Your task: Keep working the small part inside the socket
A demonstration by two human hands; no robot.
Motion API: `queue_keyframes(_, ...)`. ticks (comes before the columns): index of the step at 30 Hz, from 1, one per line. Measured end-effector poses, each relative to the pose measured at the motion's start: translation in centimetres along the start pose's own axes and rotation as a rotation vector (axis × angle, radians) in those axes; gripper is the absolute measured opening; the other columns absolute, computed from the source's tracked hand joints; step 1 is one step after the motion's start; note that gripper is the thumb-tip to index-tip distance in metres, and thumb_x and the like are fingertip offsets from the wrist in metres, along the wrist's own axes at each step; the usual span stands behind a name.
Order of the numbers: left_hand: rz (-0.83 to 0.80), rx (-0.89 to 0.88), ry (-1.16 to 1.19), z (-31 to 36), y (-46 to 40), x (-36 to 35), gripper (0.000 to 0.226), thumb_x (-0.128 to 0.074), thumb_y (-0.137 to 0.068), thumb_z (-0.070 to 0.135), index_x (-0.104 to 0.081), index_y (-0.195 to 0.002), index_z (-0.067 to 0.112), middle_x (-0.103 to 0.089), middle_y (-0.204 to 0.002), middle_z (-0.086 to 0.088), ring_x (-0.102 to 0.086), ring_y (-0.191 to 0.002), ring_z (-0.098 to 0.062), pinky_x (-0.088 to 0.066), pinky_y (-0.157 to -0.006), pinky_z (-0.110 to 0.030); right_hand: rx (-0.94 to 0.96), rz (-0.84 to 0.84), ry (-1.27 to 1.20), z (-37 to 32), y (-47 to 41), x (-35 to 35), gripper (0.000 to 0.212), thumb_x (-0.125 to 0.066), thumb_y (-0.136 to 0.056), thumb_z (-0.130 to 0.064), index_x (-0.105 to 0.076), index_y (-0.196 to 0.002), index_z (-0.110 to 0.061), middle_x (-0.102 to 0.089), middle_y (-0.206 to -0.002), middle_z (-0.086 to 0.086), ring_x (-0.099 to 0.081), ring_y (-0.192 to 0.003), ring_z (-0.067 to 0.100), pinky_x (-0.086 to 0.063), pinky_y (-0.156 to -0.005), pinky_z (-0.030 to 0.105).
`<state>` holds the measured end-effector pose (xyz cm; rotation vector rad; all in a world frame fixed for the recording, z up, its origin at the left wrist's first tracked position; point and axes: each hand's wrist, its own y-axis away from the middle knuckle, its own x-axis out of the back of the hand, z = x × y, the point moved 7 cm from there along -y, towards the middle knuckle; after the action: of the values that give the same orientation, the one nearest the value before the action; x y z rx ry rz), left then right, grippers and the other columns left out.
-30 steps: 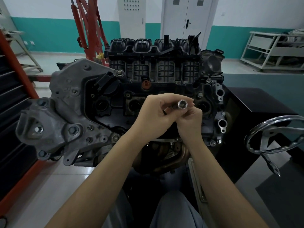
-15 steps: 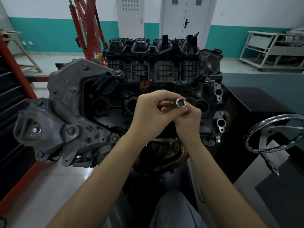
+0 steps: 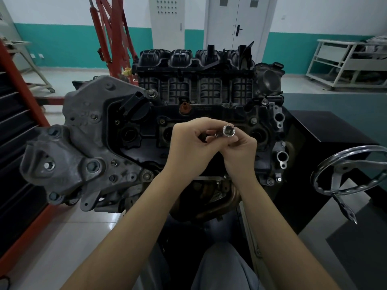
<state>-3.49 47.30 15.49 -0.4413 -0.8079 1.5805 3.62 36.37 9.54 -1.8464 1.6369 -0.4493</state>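
My right hand (image 3: pixel 240 152) pinches the chrome socket (image 3: pixel 229 130) between curled fingers just right of frame centre, its open mouth turned up toward the camera. My left hand (image 3: pixel 188 147) is curled round the dark shank (image 3: pixel 211 136) that runs into the socket's back end; what kind of tool that shank belongs to I cannot tell, as the palm hides it. Both hands hover over the middle of the engine (image 3: pixel 209 109), above the row of round wells. To do this well, I judge the two pieces should be kept in one straight line and pushed together squarely, the right fingertips staying off the socket's mouth. A slip would likely drop it into a well below. The steel handwheel (image 3: pixel 351 170) sits well apart at right.
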Motion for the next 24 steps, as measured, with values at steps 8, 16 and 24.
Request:
queue_keyframes(8,-0.107,0.032,0.148,-0.37,0.05,-0.54,0.032,-0.074,-0.077,-0.006,-0.069,-0.105,0.01,-0.072,-0.095,-0.007,-0.07,-0.094,-0.019,-0.055,-0.087,-0.032,0.015,-0.052,0.027,-0.62,-0.09,-0.52,0.034,-0.067,-0.08,0.003,-0.074,-0.082,-0.03,-0.072,-0.077,-0.013,-0.068,-0.077,0.002,-0.051,-0.071,0.015)
queue_keyframes(16,-0.044,0.025,0.13,-0.47,0.07,-0.13,0.029,-0.072,-0.079,-0.005,-0.071,-0.102,0.012,-0.073,-0.093,0.0,-0.071,-0.093,-0.015,-0.055,-0.085,-0.026,0.01,-0.106,-0.004,-0.6,0.14,-0.5,0.013,-0.065,-0.084,-0.007,-0.069,-0.092,-0.017,-0.073,-0.085,-0.011,-0.068,-0.086,0.006,-0.051,-0.077,0.018)
queue_keyframes(24,-0.01,-0.008,0.056,-0.24,0.0,-0.32,0.025,-0.081,-0.072,0.0,-0.073,-0.09,0.014,-0.073,-0.086,0.001,-0.071,-0.085,-0.012,-0.054,-0.08,-0.024,0.009,-0.03,-0.03,-0.5,0.06,-0.41,0.016,-0.069,-0.077,0.005,-0.073,-0.084,-0.008,-0.074,-0.082,0.002,-0.07,-0.082,0.017,-0.054,-0.074,0.025)
